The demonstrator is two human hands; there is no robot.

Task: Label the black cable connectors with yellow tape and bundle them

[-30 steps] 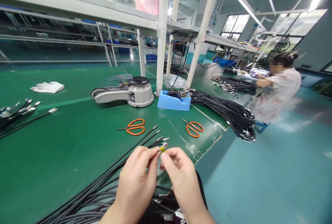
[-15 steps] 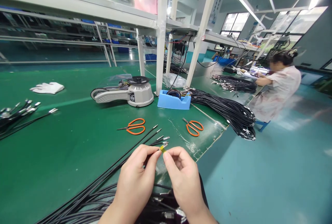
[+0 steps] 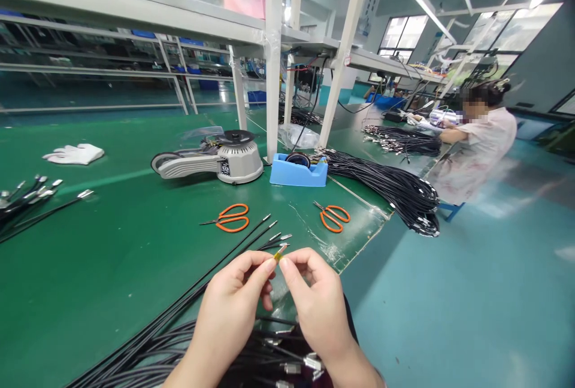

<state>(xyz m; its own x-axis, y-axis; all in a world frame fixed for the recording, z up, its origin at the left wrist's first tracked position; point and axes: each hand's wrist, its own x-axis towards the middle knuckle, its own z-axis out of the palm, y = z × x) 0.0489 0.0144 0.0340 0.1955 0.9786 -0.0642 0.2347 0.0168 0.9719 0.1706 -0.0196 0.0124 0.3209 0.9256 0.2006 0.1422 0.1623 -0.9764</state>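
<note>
My left hand point(image 3: 238, 298) pinches a black cable just behind its metal connector point(image 3: 282, 249). A small piece of yellow tape point(image 3: 278, 255) sits around the cable end, and my right hand point(image 3: 314, 298) presses on it with thumb and forefinger. The fingertips of both hands nearly meet there. Several black cables point(image 3: 215, 277) with metal ends lie on the green table beyond and left of my hands. Below my wrists rests a heap of black cables point(image 3: 157, 346) with metal connectors point(image 3: 312, 362), partly hidden by my forearms.
Orange-handled scissors point(image 3: 232, 218) and a second orange-handled pair point(image 3: 333, 218) lie ahead. Behind them stand a grey tape machine point(image 3: 238, 163) and a blue tape dispenser point(image 3: 299, 172). Cable bundles point(image 3: 386, 181) lie right; a white glove point(image 3: 74, 154) lies left. A co-worker point(image 3: 480, 142) sits at the far right.
The fingers have turned the connector and pressed the yellow tape closer around the cable; less tape shows. The view has shifted slightly.
</note>
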